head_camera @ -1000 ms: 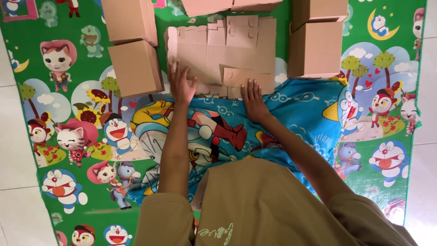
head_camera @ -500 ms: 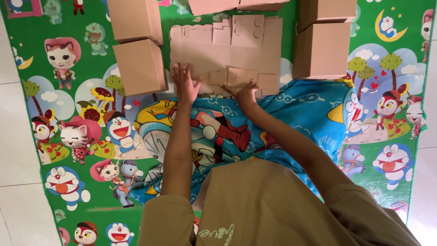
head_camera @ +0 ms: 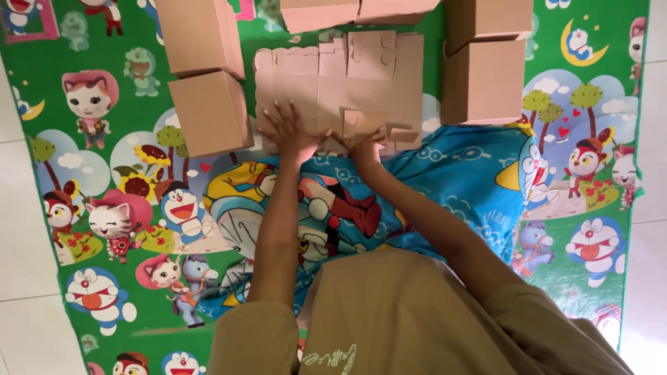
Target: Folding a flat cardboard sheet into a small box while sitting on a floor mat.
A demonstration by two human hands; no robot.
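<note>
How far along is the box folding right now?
Done: folded brown boxes stand around the mat, two at left, two at right and more along the top edge. In hand: the left hand lies flat on the stack of flat cardboard blanks, while the right hand grips the near flap of the top blank. Left: that blank is unfolded, and the stack beneath it looks several sheets deep.

Two folded brown boxes (head_camera: 205,76) are sitting stacked near the left edge of the green cartoon mat (head_camera: 104,208), another pair (head_camera: 486,59) is standing toward its right edge, and more boxes (head_camera: 358,10) are lining the far edge. A blue cartoon cloth (head_camera: 451,187) is lying spread across the mat's middle. Pale floor tiles (head_camera: 21,278) are showing beyond both sides.
</note>
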